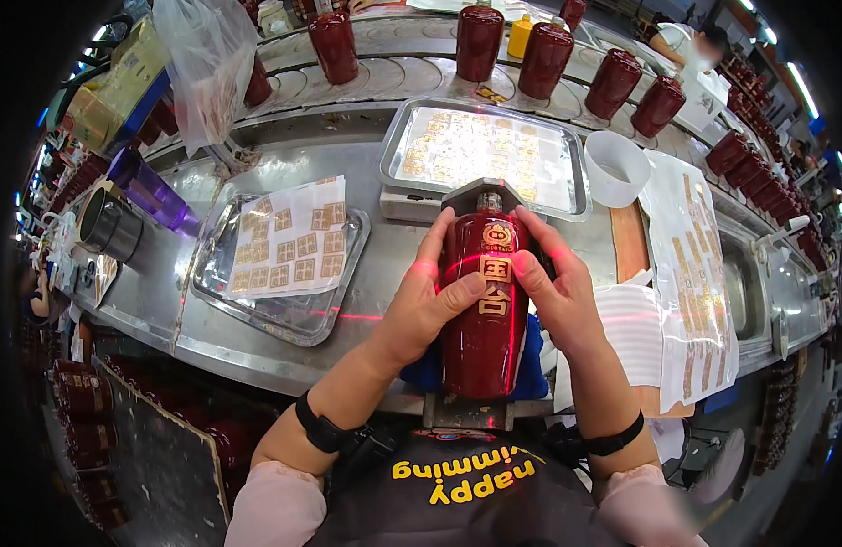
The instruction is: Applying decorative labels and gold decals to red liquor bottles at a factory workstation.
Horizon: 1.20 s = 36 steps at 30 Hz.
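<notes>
Dark-red bottle [475,356] between both hands [423,305], thumbs [464,291] on gold-lettered front.

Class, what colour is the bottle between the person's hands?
The bottle is dark red; head view shows it.

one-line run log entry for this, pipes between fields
left hand: on dark red glossy bottle, thumb on gold lettering | right hand: same bottle, opposite side | bottle's left: white sheet of gold squares over silver metal tray
</notes>
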Each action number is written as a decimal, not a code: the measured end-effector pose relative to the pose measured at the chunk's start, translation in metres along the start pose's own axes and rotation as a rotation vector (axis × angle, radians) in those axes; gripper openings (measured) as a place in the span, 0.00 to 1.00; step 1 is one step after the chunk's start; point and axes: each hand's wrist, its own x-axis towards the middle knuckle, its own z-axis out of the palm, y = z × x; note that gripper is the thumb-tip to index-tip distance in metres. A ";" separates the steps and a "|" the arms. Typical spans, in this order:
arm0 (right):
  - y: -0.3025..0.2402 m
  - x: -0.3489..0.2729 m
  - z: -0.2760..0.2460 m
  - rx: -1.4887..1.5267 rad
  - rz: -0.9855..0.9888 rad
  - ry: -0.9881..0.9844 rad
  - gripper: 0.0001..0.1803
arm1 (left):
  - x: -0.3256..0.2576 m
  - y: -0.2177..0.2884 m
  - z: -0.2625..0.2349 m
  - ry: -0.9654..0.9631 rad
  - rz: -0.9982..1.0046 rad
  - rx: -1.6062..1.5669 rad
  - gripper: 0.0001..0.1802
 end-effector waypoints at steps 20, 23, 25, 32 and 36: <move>-0.001 0.003 0.004 -0.033 -0.007 0.058 0.31 | -0.002 0.001 0.004 0.043 0.007 0.165 0.54; -0.002 0.003 0.001 -0.097 0.022 -0.003 0.33 | -0.002 0.001 0.006 0.043 0.018 0.163 0.54; -0.002 0.003 0.001 -0.084 0.037 -0.003 0.32 | -0.002 0.001 0.007 0.051 0.021 0.154 0.54; -0.001 0.005 0.000 -0.097 0.029 -0.011 0.31 | 0.000 0.003 0.009 0.065 0.007 0.157 0.53; -0.002 0.006 0.002 -0.043 0.032 0.045 0.28 | -0.001 0.002 0.010 0.073 0.012 0.154 0.52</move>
